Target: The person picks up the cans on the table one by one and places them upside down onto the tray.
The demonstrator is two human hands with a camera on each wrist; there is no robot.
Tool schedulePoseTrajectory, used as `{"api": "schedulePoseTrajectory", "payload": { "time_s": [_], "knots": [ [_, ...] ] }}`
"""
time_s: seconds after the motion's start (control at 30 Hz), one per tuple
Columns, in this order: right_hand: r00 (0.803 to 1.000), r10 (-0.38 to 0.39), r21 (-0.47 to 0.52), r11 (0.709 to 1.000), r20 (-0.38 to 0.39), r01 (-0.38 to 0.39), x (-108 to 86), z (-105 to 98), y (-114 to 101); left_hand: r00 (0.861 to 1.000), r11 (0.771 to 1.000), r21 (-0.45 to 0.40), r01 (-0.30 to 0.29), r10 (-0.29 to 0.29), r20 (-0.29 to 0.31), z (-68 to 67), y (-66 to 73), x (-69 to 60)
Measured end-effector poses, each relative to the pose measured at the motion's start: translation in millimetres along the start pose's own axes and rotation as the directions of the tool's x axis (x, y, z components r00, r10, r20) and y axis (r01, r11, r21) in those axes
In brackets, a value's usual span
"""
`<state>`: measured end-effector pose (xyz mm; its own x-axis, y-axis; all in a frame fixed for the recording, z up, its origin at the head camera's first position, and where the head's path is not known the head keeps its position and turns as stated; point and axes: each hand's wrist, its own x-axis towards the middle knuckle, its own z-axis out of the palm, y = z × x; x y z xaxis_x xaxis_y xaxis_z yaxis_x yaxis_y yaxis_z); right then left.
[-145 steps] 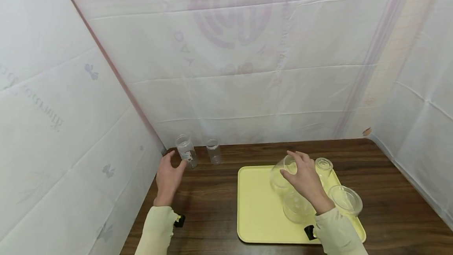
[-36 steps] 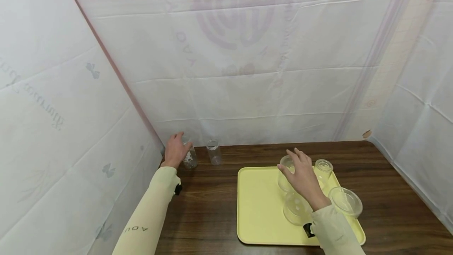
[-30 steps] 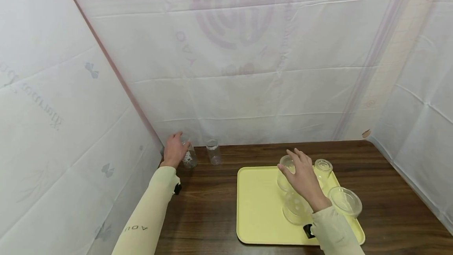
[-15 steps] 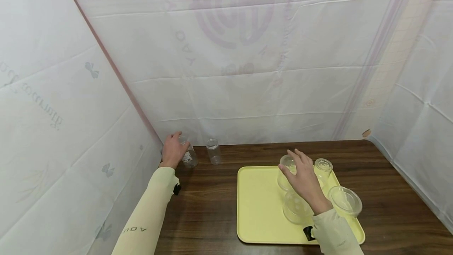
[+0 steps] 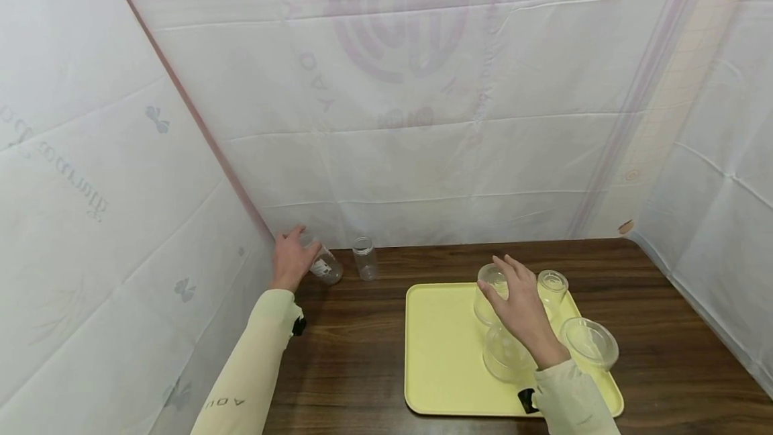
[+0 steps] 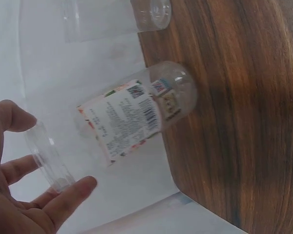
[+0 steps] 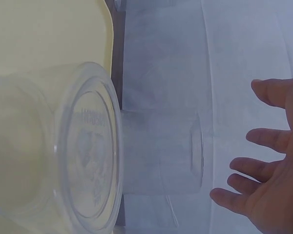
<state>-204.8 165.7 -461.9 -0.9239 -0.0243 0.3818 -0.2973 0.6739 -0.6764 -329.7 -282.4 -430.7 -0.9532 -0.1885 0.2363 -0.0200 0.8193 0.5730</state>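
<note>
In the left wrist view a clear labelled jar leans tilted, its base at the wooden table. My left hand has thumb and fingers around its rim. The head view shows the same jar at the back left, with my left hand at its top. My right hand hovers with spread fingers over the yellow tray, near a clear container. In the right wrist view my right hand is apart from the clear containers, with nothing between its fingers.
A second clear jar stands right of the labelled one. On or at the tray are a lidded tub, a small upturned cup and a wide container at the right edge. White sheets hang behind and beside the table.
My left hand has moved slightly left, and the labelled jar has gone from upright to tilted, its top leftward. The right hand has barely moved in the last second.
</note>
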Motion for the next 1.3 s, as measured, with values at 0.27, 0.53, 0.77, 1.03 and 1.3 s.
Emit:
{"api": "schedulePoseTrajectory", "payload": {
  "time_s": [0.27, 0.53, 0.77, 1.03, 1.3],
  "knots": [
    [1.0, 0.021, 0.012, 1.0, 0.005, -0.021, -1.6, 2, 1, 1.0, 0.999, -0.026, 0.024, -0.024, -0.002, -5.8, 2.5, -11.0],
    [1.0, 0.028, 0.026, 0.999, 0.006, -0.028, -5.7, 0, -1, 0.999, 0.997, -0.063, 0.052, -0.052, -0.004, -9.6, 3.5, -21.4],
    [0.999, 0.048, 0.044, 0.998, 0.004, -0.048, -8.1, 0, -1, 0.997, 0.988, -0.132, 0.074, -0.076, -0.005, -14.1, 3.3, -33.1],
    [0.998, 0.057, 0.067, 0.996, -0.01, -0.057, -9.9, 1, 3, 0.995, 0.974, -0.216, 0.071, -0.083, -0.048, -16.2, 0.7, -48.0],
    [0.997, 0.079, 0.109, 0.991, -0.008, -0.077, -10.9, 1, 2, 0.988, 0.954, -0.283, 0.102, -0.131, -0.086, -15.5, -1.1, -63.6]
  ]
}}
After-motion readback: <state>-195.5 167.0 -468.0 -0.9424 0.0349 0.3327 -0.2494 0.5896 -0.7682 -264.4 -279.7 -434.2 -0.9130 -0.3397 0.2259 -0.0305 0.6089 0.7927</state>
